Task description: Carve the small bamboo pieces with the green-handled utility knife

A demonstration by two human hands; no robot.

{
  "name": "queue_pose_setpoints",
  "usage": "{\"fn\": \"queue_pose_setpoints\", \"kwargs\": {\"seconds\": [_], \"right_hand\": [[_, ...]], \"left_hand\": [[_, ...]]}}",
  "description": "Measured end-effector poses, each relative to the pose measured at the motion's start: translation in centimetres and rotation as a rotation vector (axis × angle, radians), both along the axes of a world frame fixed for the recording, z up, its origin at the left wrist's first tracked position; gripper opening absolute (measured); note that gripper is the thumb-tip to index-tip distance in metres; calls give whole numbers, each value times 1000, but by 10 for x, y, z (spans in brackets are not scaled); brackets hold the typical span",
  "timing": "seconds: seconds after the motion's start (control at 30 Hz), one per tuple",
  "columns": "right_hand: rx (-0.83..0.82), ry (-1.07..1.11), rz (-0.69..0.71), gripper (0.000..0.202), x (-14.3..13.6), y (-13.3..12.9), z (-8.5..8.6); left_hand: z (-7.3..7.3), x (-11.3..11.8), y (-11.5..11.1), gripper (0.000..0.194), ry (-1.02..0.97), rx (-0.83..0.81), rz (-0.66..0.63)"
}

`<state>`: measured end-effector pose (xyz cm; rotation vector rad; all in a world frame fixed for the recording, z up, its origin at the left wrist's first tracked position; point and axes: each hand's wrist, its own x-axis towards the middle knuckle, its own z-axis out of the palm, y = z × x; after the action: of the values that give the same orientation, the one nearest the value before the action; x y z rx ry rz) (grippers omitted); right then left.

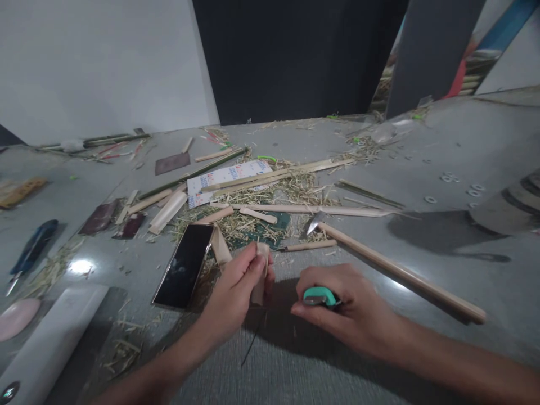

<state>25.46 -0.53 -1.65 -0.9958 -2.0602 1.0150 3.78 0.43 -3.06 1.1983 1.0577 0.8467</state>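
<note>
Near the middle, my left hand is closed, pinching a short pale bamboo-like piece upright between thumb and fingers. To its right, my right hand is wrapped round a tool with a teal handle and a grey metal part; whether it has a blade I cannot tell. The two hands are apart. A smartphone with a dark screen lies left of my left hand, a curled tan strip beside it. A thin-handled carving tool lies beyond my hands.
A long-handled tool with a metal head lies at right. Bamboo strips and shavings litter the middle around a printed white sheet. At left are a dark-handled tool and a white bar-shaped object. Small rings lie at right.
</note>
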Motion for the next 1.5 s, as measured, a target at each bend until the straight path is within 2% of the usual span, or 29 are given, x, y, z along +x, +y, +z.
{"fn": "queue_pose_setpoints", "kwargs": {"seconds": [0.23,0.4,0.47,0.63,0.77,0.87,1.03,1.33,1.5], "right_hand": [[-105,63,49,39,2,4,-2],[-139,88,206,31,7,8,3],[-121,53,203,33,9,9,7],[172,-103,74,20,12,9,10],[329,-176,16,21,11,9,-4],[462,-269,-27,25,10,9,-16],[587,-351,-73,35,8,8,-24],[663,-391,-104,33,9,7,-23],[666,-397,-101,34,9,9,-25]], "left_hand": [[1,-1,3,40,48,43,-38],[-1,-1,0,42,28,31,-43],[-1,-2,-1,42,1,-14,-37],[-5,1,-6,39,-91,-113,10],[-11,5,-9,31,-310,-171,-32],[-12,6,-11,26,-360,-225,-45],[-7,6,-15,17,-164,-78,-109],[-11,4,-16,37,78,50,-38],[-12,3,-16,41,174,79,-6]]}}
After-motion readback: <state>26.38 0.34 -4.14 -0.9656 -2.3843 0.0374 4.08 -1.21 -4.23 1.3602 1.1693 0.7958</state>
